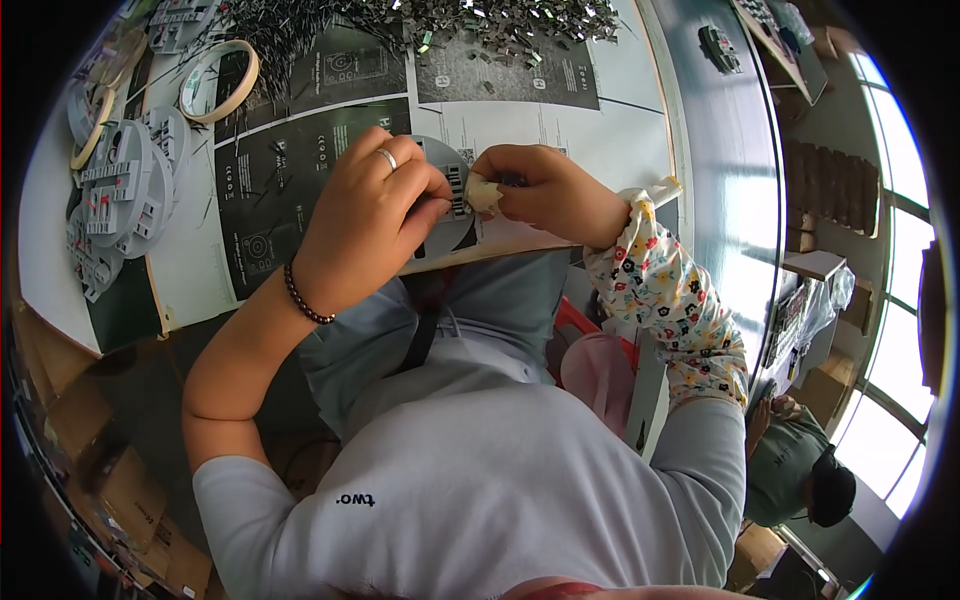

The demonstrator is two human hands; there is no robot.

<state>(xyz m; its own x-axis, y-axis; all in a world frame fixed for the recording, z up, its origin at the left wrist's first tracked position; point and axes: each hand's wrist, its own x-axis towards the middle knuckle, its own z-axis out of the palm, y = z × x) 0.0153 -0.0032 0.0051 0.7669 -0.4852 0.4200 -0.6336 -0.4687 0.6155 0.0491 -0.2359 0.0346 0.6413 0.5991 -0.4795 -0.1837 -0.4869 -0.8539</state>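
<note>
A grey round plastic disc [455,236] with a row of dark slots lies at the near edge of the table, partly covered by both hands. My left hand [372,218], wearing a ring and a beaded bracelet, reaches over its left side with thumb and forefinger pinched together. Whatever sits in that pinch is hidden. At the disc's right edge, my right hand [548,192] is closed, its fingers curled and a pale wrap [483,195] around a fingertip. A small dark bit shows near those fingers, too unclear to name.
Black printed cardboard sheets [310,165] cover the table. Many small metal pieces [510,25] and thin dark strips [285,45] are heaped at the back. Tape rolls [228,85] and stacked grey discs [125,185] stand left. Another person [800,465] sits at the right.
</note>
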